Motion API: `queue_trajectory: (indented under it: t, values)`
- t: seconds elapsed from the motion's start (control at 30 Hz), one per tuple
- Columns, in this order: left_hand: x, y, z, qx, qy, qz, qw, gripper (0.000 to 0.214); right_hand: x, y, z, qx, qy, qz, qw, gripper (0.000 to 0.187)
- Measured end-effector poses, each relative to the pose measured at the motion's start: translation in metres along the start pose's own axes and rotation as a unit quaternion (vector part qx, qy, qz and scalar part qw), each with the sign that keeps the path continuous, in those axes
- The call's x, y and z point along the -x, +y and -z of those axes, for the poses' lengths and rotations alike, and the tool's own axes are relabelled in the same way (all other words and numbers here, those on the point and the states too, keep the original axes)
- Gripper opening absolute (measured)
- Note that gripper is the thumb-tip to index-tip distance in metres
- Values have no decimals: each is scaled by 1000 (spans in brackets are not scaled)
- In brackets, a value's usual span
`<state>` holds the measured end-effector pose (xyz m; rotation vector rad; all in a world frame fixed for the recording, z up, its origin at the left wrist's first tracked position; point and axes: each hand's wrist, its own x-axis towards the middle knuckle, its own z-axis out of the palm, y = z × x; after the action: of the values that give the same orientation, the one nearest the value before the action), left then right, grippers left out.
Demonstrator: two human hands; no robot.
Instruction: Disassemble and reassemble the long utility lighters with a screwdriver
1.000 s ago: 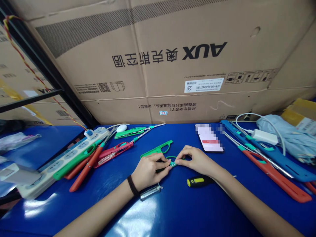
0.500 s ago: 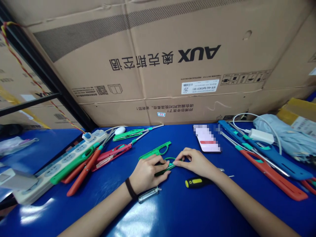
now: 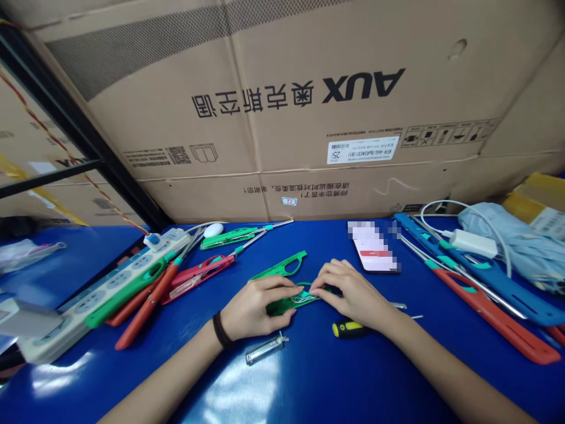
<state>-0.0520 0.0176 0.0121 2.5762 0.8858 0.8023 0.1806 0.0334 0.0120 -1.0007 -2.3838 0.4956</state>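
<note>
**Left hand (image 3: 255,309) slides back along the green plastic handle (image 3: 285,305)**

More of the handle now shows. Its fingers stay curled around it, and the right hand (image 3: 351,293) pinches its end, above the blue table (image 3: 309,377). A looped green piece (image 3: 282,266) lies just beyond. A yellow-and-black screwdriver (image 3: 351,328) sits just below the right hand, a small metal cylinder (image 3: 265,349) below the left, and blue tabletop stretches to the near edge.
</note>
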Motion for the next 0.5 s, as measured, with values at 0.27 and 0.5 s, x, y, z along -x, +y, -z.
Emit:
queue_trajectory:
  t: [0.27, 0.5]
  values:
    - [1, 0, 0, 1, 6, -1, 1000, 41, 2, 0, -1, 32, 26, 51, 998, 9]
    - [0, 0, -1, -14, 2, -8, 1000, 38, 2, -3, 1, 61, -1, 41, 997, 9]
